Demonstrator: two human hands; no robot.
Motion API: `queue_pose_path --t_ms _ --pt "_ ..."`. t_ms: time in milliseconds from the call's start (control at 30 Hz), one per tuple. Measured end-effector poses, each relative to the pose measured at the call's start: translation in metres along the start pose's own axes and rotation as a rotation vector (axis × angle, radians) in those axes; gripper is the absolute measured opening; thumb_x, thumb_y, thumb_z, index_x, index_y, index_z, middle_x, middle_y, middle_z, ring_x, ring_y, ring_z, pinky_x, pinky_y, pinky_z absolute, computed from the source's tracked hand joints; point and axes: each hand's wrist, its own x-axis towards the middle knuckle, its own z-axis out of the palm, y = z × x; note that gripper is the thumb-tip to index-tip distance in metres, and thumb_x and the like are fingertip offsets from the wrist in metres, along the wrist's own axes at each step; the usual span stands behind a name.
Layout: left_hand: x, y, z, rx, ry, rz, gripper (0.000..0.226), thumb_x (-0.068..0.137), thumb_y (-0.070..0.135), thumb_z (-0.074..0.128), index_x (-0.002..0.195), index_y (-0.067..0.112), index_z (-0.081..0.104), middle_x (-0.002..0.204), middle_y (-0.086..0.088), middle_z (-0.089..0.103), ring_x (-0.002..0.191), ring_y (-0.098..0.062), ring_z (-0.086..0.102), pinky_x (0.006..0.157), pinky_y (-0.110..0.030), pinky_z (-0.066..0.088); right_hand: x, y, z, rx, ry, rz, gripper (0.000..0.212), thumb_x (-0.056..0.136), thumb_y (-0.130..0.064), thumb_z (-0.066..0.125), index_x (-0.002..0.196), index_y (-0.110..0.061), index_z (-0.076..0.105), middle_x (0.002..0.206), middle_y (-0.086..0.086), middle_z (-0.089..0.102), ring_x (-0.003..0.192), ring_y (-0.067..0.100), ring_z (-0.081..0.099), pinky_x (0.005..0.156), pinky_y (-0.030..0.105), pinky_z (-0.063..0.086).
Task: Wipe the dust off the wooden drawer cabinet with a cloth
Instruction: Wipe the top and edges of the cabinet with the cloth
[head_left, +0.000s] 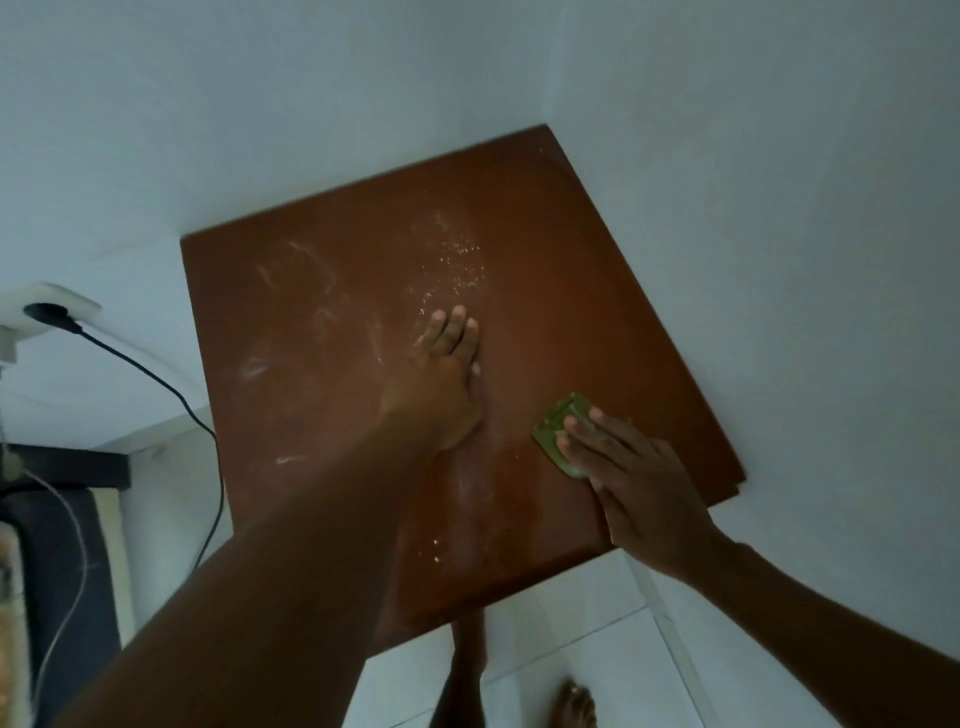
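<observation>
Right hand (631, 480) is flat, fingers together, pressing a small green cloth (563, 431) down on the cabinet top (571, 270), near its right edge. Most of the cloth is tucked under the fingers, so only a folded corner with a raised stitched-looking border pokes out. Can't tell the fabric beyond that.

Left hand (441, 384) lies open and palm down about mid-surface, holding nothing, fingers pointing away toward the wall corner. Its forearm fills the lower left of the view and covers a good chunk of the front edge.

The top is a smooth reddish-brown wooden slab, roughly square, pushed into a corner of pale walls (779, 156). It's got whitish dust smears (291, 270) swirled across the left half and a sprinkle of pale specks (457, 265) just past the left fingertips. The drawers themselves are out of view from up here.

Further out: a black cable (171, 389) plugged into a white wall socket (52, 312) on the left, white floor tiles (597, 649) below, and bare toes (574, 704) cut off at the bottom edge. Whole picture is dim and a bit blurry.
</observation>
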Motion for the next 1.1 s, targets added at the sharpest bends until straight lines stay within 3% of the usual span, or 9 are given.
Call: queue_pose_path --t_ms 133,233,333,433,567,633,733,900,1100 --pt "0.0 0.004 -0.005 -0.012 -0.013 -0.018 0.058 0.107 0.027 0.03 0.16 0.009 0.016 0.17 -0.008 0.004 0.157 -0.027 -0.001 0.127 -0.036 0.004 -0.048 -0.007 0.012 0.109 0.058 -0.012 0.069 0.08 -0.004 0.045 0.145 -0.03 0.047 0.154 -0.016 0.041 0.137 0.012 0.041 0.083 0.038 0.049" --pt "0.001 0.005 -0.009 -0.026 -0.067 -0.044 0.059 0.108 0.035 0.027 0.16 0.009 0.015 0.17 -0.009 0.003 0.157 -0.027 -0.001 0.127 -0.039 0.004 -0.057 -0.014 0.001 0.19 0.064 -0.062 0.054 0.084 -0.006 0.043 0.134 -0.021 0.058 0.138 -0.011 0.058 0.111 0.011 0.049 0.078 0.033 0.054" --pt "-0.026 0.006 -0.007 -0.084 -0.002 -0.018 0.068 0.102 0.047 0.02 0.159 0.009 0.022 0.169 -0.011 0.011 0.156 -0.027 0.005 0.127 -0.041 0.007 -0.029 -0.02 -0.03 0.281 0.149 -0.069 0.041 0.09 -0.006 0.043 0.122 -0.015 0.066 0.117 -0.011 0.063 0.098 0.006 0.05 0.084 0.019 0.046" --pt "-0.068 0.003 0.003 -0.071 0.023 0.036 0.072 0.1 0.049 0.012 0.16 0.01 0.019 0.169 -0.009 0.009 0.156 -0.024 0.002 0.127 -0.043 0.008 0.047 -0.023 -0.062 0.302 0.241 0.116 0.034 0.097 -0.006 0.049 0.124 -0.017 0.065 0.104 -0.014 0.059 0.096 0.011 0.057 0.087 0.011 0.037" --pt "-0.073 -0.021 0.008 -0.066 0.024 0.011 0.07 0.101 0.049 0.013 0.16 0.011 0.02 0.169 -0.008 0.009 0.156 -0.021 0.002 0.127 -0.042 0.011 0.183 -0.019 -0.083 0.283 0.279 0.191 0.036 0.097 -0.005 0.049 0.128 -0.017 0.063 0.107 -0.003 0.065 0.094 0.019 0.061 0.089 0.028 0.046" --pt "-0.065 -0.03 0.006 -0.08 0.039 0.023 0.067 0.103 0.046 0.016 0.158 0.009 0.024 0.169 -0.009 0.012 0.156 -0.021 0.006 0.127 -0.041 0.015 0.246 -0.016 -0.087 0.232 0.291 0.181 0.038 0.095 -0.002 0.051 0.128 -0.016 0.063 0.118 0.007 0.066 0.103 0.025 0.063 0.09 0.027 0.047" --pt "-0.065 -0.032 0.008 -0.106 0.058 0.04 0.063 0.104 0.043 0.023 0.157 0.01 0.028 0.168 -0.007 0.016 0.156 -0.02 0.008 0.126 -0.04 0.019 0.319 -0.006 -0.083 0.198 0.196 0.205 0.049 0.086 0.005 0.064 0.131 -0.014 0.062 0.117 0.011 0.065 0.092 0.025 0.068 0.069 0.032 0.059" --pt "-0.064 -0.033 0.016 -0.147 0.121 0.044 0.058 0.105 0.038 0.035 0.155 0.009 0.036 0.166 -0.009 0.026 0.156 -0.023 0.015 0.123 -0.045 0.028 0.366 0.009 -0.054 -0.09 0.086 0.093 0.043 0.096 -0.029 0.046 0.135 -0.017 0.058 0.138 0.013 0.057 0.123 0.037 0.053 0.099 0.049 0.048" --pt "-0.066 -0.037 0.017 -0.097 0.146 0.084 0.057 0.104 0.037 0.038 0.155 0.011 0.036 0.166 -0.007 0.026 0.156 -0.02 0.014 0.124 -0.038 0.021 0.352 0.013 -0.022 -0.241 0.004 0.049 0.06 0.103 -0.041 0.024 0.158 -0.017 0.023 0.166 0.006 0.021 0.155 0.027 0.014 0.123 0.05 0.019"
